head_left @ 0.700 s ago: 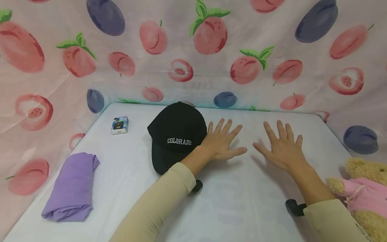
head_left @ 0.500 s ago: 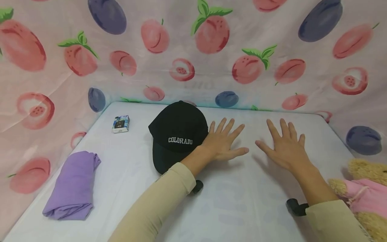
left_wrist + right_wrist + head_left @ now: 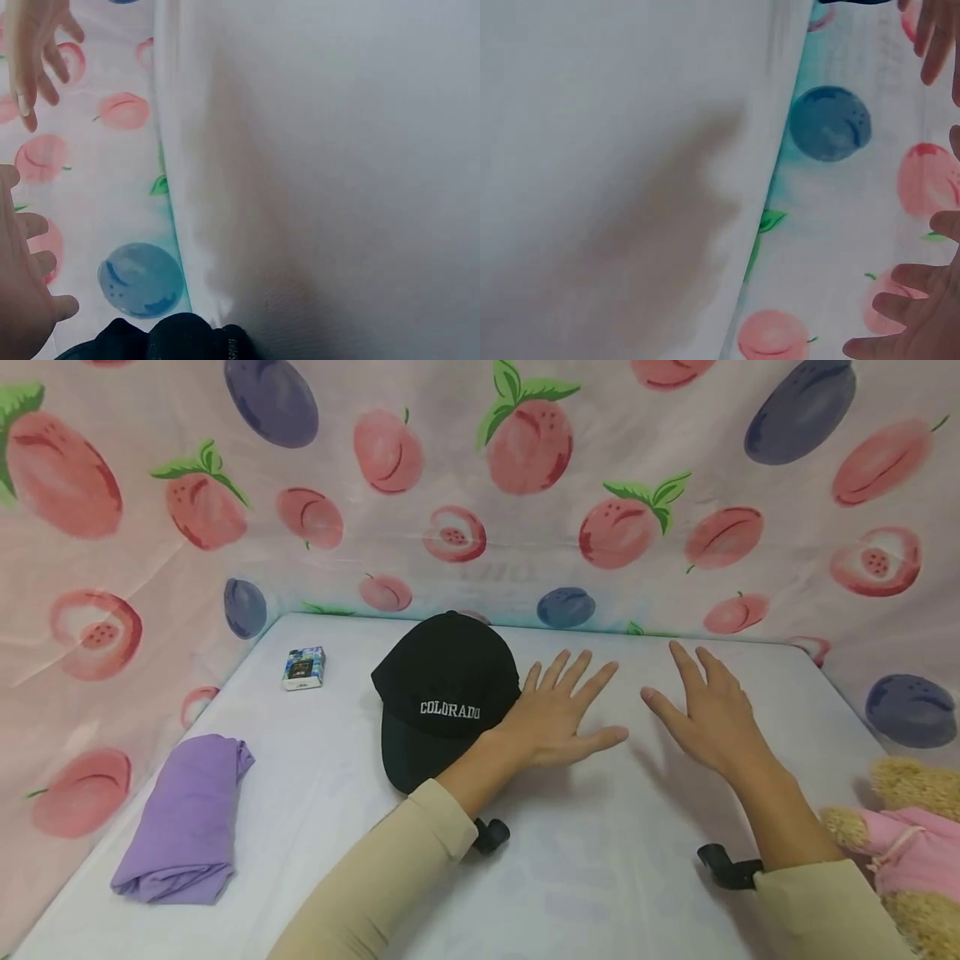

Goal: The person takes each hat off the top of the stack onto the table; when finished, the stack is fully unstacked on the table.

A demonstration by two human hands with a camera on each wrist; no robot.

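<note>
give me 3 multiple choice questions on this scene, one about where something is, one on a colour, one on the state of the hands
1. Where does the small box lie?
A. left of the black cap
B. on the teddy bear
C. under the right hand

2. What colour is the folded cloth?
A. green
B. purple
C. black

3. How are the hands?
A. both gripping the cap
B. both open, fingers spread
C. both in fists

Answers: 1 A, it sits on the white surface left of the cap. 2 B, plainly purple. 3 B, left hand and right hand hold nothing.
</note>
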